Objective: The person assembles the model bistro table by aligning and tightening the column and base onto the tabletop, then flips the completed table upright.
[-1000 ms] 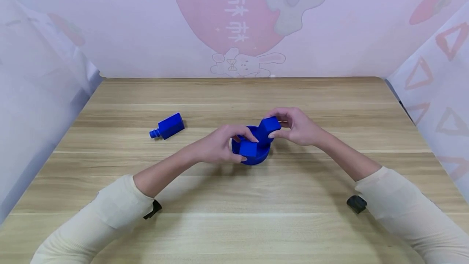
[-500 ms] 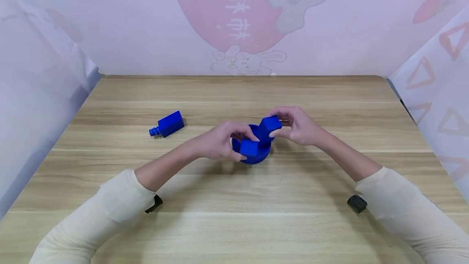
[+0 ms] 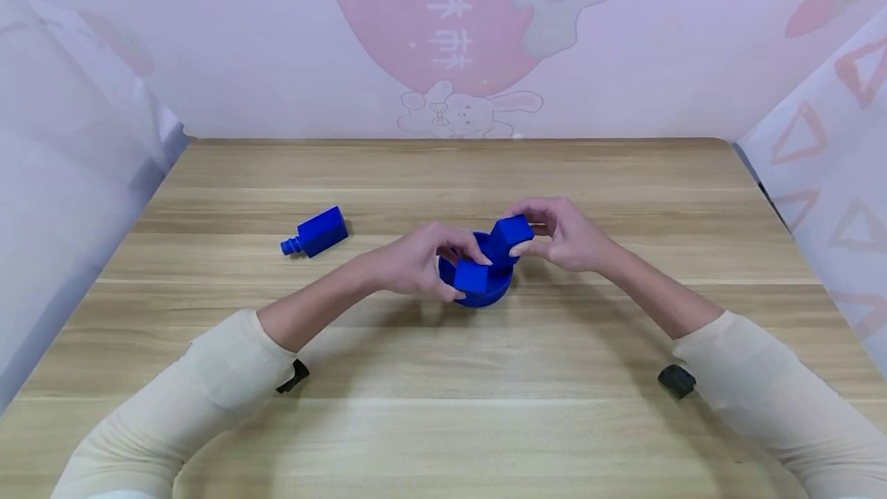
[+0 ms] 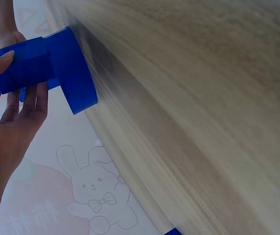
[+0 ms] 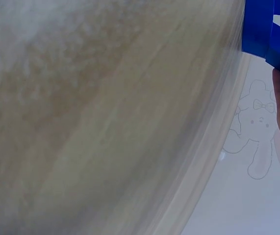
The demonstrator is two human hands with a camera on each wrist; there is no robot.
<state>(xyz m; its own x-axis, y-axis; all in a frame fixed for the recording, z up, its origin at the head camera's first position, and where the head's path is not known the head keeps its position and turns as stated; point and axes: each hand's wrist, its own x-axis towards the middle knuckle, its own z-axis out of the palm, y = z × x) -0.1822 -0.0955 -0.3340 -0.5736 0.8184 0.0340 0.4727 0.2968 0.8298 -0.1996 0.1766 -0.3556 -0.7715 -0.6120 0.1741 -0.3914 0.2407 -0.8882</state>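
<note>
Blue near block (image 3: pixel 471 279), pinched by the left hand (image 3: pixel 420 262), and far block (image 3: pixel 511 236), pinched by the right hand (image 3: pixel 564 236), sit in the round dish (image 3: pixel 496 291), unshifted against it since a second ago. A bottle-shaped piece (image 3: pixel 322 232) lies well left of the dish.

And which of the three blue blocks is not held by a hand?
The narrow-necked block, lying on the table left of the bowl; the left hand holds the nearer block, the right hand the farther block.
</note>
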